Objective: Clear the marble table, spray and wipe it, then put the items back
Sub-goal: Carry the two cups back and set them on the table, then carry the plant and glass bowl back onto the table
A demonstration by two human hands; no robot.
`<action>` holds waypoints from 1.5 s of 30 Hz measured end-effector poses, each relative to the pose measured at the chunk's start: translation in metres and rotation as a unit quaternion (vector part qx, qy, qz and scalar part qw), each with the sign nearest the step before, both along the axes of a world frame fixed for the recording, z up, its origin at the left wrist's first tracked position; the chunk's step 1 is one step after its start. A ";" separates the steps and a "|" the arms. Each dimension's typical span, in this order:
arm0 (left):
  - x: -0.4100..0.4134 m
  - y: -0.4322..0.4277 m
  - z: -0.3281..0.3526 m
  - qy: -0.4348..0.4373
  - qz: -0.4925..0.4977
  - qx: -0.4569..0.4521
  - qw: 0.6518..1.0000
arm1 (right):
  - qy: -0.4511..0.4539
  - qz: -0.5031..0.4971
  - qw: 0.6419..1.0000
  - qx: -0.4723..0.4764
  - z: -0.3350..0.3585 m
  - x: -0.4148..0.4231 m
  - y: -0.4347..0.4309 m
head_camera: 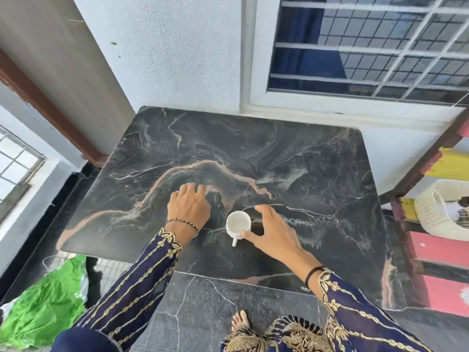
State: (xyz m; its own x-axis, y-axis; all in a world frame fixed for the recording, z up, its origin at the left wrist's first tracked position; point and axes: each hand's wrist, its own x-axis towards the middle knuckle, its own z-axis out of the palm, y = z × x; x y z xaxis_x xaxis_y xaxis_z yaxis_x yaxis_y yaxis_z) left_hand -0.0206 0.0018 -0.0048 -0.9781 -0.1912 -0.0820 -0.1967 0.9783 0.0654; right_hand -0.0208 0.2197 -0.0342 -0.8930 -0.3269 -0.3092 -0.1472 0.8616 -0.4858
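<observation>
The black marble table [253, 153] with tan and white veins stands against the wall. A small white cup [238, 222] stands upright on it near the front middle, empty, its handle pointing toward me. My right hand [274, 235] arches around the cup's right side. The thumb touches the cup near the handle, while the fingers are spread and apart from the rim. My left hand [189, 207] rests palm down on the marble just left of the cup, fingers bent, nothing visible in it.
A green plastic bag [45, 298] lies on the floor at the front left. A white woven basket [441, 209] sits on a coloured slatted bench [441, 250] to the right. A barred window [368, 47] is behind the table. My bare foot [239, 320] is below the table's front edge.
</observation>
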 end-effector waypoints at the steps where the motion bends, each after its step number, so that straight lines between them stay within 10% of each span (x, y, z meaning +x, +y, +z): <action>1: -0.004 0.012 0.002 0.008 -0.021 0.020 1.000 | 0.000 -0.006 1.000 -0.005 0.001 0.000 0.008; 19: -0.064 0.406 -0.042 -0.083 -0.244 0.202 0.945 | 0.008 -0.242 0.961 -0.134 -0.030 -0.011 0.373; 31: -0.100 0.737 -0.139 -0.276 -0.380 0.221 0.855 | -0.045 -0.418 0.906 -0.043 -0.168 -0.031 0.697; 45: -0.177 0.979 -0.246 -0.090 -0.525 0.091 0.841 | -0.184 -0.507 0.835 0.106 -0.282 -0.025 0.864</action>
State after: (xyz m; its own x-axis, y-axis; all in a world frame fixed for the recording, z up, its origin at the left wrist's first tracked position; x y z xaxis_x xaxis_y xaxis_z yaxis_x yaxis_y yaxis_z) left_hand -0.1976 0.9808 -0.2505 -0.5684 0.8024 -0.1818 0.7469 0.5959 0.2950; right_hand -0.0462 1.0841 -0.3157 -0.5089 0.6375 -0.5784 0.8366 0.5246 -0.1578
